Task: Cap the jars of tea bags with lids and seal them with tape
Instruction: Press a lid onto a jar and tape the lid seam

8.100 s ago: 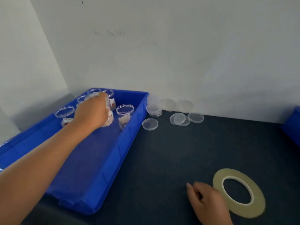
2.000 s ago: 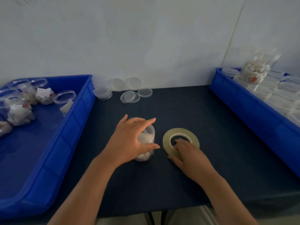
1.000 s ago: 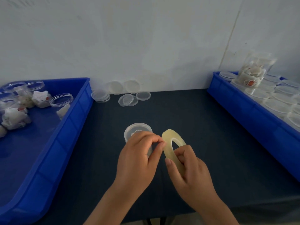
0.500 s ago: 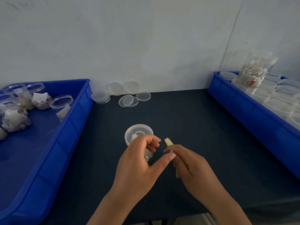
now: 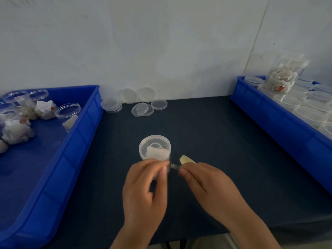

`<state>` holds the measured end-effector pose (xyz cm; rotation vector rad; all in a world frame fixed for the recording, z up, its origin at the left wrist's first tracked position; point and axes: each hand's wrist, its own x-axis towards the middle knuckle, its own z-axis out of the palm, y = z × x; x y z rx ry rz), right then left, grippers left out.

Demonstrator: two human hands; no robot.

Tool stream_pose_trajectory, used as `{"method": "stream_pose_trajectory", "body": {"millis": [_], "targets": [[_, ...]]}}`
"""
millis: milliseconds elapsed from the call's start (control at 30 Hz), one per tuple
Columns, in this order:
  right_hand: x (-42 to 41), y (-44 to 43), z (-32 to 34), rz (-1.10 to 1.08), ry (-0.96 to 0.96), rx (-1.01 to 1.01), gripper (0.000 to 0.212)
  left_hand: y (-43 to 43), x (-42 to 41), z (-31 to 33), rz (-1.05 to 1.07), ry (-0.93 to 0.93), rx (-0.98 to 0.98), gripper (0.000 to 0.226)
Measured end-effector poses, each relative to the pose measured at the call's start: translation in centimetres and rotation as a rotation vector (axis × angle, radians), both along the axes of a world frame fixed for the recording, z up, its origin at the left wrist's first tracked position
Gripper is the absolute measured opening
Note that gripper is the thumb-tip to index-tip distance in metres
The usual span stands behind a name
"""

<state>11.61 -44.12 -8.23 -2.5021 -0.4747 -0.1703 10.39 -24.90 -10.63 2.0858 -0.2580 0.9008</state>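
Note:
A clear jar [image 5: 154, 147] with tea bags inside stands capped with a lid at the middle of the dark table. My left hand [image 5: 147, 187] is just in front of it, its fingertips pinching the free end of the tape [image 5: 174, 166] by the jar's side. My right hand [image 5: 206, 186] grips the yellowish tape roll [image 5: 186, 159] edge-on, most of the roll hidden behind the fingers. A short clear strip runs between the two hands.
A blue bin [image 5: 75, 141] on the left holds open jars of tea bags [image 5: 67, 112]. Loose clear lids [image 5: 142, 109] lie by the wall. A second blue bin [image 5: 280, 119] on the right holds several capped jars [image 5: 309, 114], one lying tilted on top.
My hands have drawn a short strip of tape off the roll, and my left hand has moved the end toward the jar's side. Earlier, the roll was lifted from the table.

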Motion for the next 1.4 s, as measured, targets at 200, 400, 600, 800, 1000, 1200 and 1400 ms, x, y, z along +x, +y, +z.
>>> {"method": "stream_pose_trajectory", "body": {"millis": [200, 400, 600, 800, 1000, 1200, 1400], "targets": [[1.3, 0.5, 1.4, 0.014, 0.007, -0.131, 0.03, 1.2, 2.7, -1.8, -0.041, 0.452, -0.384, 0.109], [2.0, 0.5, 2.2, 0.017, 0.028, -0.154, 0.034, 3.2, 5.4, -1.5, -0.174, 0.442, -0.426, 0.067], [2.9, 0.2, 2.1, 0.032, 0.123, -0.083, 0.041, 3.2, 5.0, -0.8, -0.25, 0.497, -0.291, 0.065], [3.2, 1.3, 2.0, 0.021, 0.184, -0.071, 0.032, 2.5, 5.0, -0.4, -0.211, 0.49, -0.224, 0.06], [3.3, 1.7, 1.8, -0.031, 0.199, -0.076, 0.031, 2.0, 5.0, -0.5, -0.172, 0.419, -0.164, 0.082], [3.2, 1.9, 1.9, -0.04, 0.217, -0.052, 0.032, 1.9, 5.1, -0.7, -0.13, 0.386, -0.144, 0.07], [3.1, 2.1, 2.2, -0.054, 0.201, -0.078, 0.042, 2.0, 5.1, -1.1, -0.117, 0.388, -0.151, 0.058]]}}
